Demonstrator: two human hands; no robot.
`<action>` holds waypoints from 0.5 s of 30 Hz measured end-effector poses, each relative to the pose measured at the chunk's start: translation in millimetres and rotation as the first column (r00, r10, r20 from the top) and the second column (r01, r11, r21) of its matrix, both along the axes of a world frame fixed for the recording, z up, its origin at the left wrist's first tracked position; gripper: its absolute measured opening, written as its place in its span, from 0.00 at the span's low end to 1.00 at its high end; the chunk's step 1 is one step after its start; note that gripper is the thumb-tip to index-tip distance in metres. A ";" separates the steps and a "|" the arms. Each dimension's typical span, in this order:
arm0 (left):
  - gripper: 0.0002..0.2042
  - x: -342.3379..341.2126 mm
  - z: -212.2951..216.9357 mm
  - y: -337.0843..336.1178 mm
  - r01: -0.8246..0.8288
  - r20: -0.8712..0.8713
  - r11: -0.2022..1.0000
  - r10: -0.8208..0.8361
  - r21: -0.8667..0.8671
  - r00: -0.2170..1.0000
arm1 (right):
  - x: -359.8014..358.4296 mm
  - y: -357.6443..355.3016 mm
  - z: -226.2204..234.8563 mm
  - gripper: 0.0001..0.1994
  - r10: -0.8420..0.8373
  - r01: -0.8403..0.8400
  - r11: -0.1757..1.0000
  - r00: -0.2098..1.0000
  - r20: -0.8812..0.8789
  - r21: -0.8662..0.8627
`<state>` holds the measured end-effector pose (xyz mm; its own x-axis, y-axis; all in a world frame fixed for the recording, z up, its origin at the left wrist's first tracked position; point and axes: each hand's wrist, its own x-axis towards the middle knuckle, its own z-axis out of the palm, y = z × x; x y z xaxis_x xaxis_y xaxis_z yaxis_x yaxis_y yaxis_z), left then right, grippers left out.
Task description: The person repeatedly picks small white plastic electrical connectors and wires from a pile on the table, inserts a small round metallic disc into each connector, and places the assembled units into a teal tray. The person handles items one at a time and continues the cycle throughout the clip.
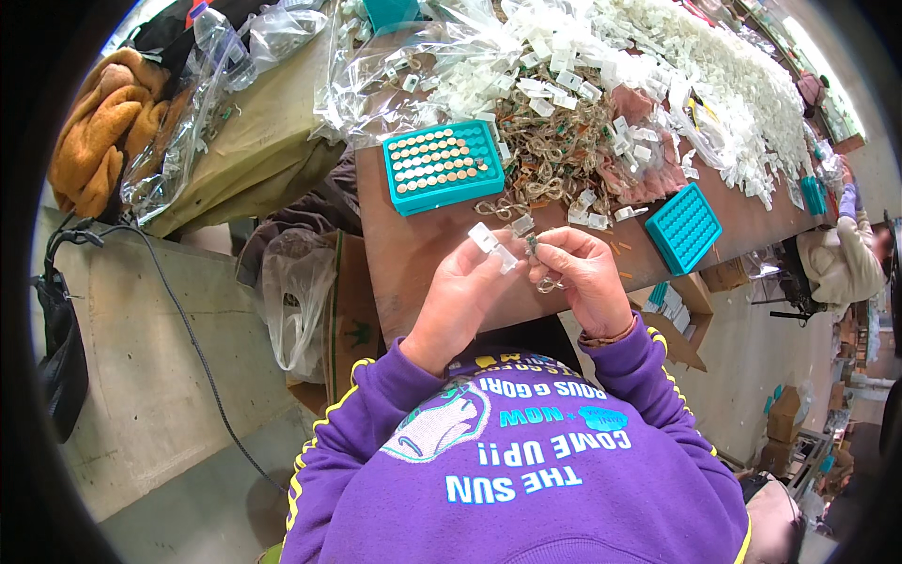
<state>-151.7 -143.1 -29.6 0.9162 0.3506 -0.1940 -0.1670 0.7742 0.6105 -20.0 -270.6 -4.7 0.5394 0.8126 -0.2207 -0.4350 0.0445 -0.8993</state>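
Sleeves: purple with yellow stripes, coming in from the lower edge and meeting over the near rim of the tabletop (395,273).
Left hand (470,282): fingers pinched together on a small clear plastic piece (492,244), held up just above the tabletop's near edge.
Right hand (587,277): fingers closed on a small metal ring part (537,252), right beside the clear plastic piece, the two hands almost touching.
Near tray (442,164): teal, just beyond the hands to the left, its rows of pockets filled with round brown pieces.
Second tray (684,228): teal, to the right of the hands, at the tabletop's edge; its pockets look empty.
Loose pile (554,141): brownish metal loops heaped between the two trays, with clear pieces scattered over it.
Far heap (714,66): many white-clear plastic pieces spread along the tabletop's far side, beside crumpled clear bags (395,56).
Far right: another person's arm (850,249) at the same tabletop.
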 end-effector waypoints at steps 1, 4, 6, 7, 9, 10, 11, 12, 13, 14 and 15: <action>0.19 -0.9 -0.5 0.9 0.001 -0.024 0.996 0.002 0.091 1.000 | 0.6 1.0 -1.0 0.09 0.020 -0.018 0.999 0.998 -0.052 0.030; 0.19 -3.2 -1.5 3.8 0.000 -0.073 0.948 0.024 0.318 0.997 | 2.0 2.1 -4.3 0.09 0.082 -0.075 0.996 0.985 -0.150 0.048; 0.20 -3.8 -2.1 4.9 -0.018 -0.094 0.912 0.062 0.410 0.994 | 2.5 2.1 -6.3 0.09 0.123 -0.119 0.992 0.970 -0.208 0.032; 0.17 -3.9 -2.3 4.9 -0.057 -0.080 0.906 0.100 0.420 0.992 | 2.8 1.7 -6.8 0.09 0.138 -0.137 0.990 0.962 -0.235 0.019; 0.13 -1.9 -2.7 1.8 -0.132 -0.089 0.891 0.189 0.434 0.978 | 0.8 2.1 -8.1 0.09 0.142 -0.143 0.990 0.960 -0.241 0.013; 0.12 -1.9 -2.4 1.4 -0.149 -0.085 0.893 0.203 0.424 0.975 | -0.5 2.5 -8.1 0.09 0.147 -0.150 0.989 0.959 -0.243 0.008; 0.12 -1.8 -2.0 0.5 -0.166 -0.077 0.896 0.215 0.412 0.974 | -2.9 3.5 -7.9 0.09 0.130 -0.135 0.991 0.968 -0.215 -0.007; 0.12 -1.2 -1.5 -0.1 -0.183 -0.072 0.899 0.229 0.398 0.971 | -4.7 4.7 -7.1 0.09 0.121 -0.127 0.992 0.975 -0.186 -0.022; 0.11 -0.9 -0.9 -0.5 -0.177 -0.076 0.893 0.227 0.414 0.971 | -7.3 5.8 -5.8 0.08 0.105 -0.114 0.992 0.982 -0.157 -0.048; 0.11 -0.5 -0.4 -1.0 -0.171 -0.085 0.887 0.228 0.429 0.970 | -10.6 6.6 -4.0 0.08 0.099 -0.105 0.993 0.989 -0.107 -0.053; 0.11 -0.3 0.2 -0.8 -0.171 -0.088 0.882 0.232 0.440 0.969 | -13.4 6.8 -1.6 0.08 0.086 -0.090 0.994 0.995 -0.054 -0.069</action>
<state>-152.0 -144.0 -29.4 0.7926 0.6015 -0.0998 -0.1849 0.3930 0.9008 -33.4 -263.8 -6.3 0.4529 0.8378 -0.3049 -0.4800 -0.0591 -0.8753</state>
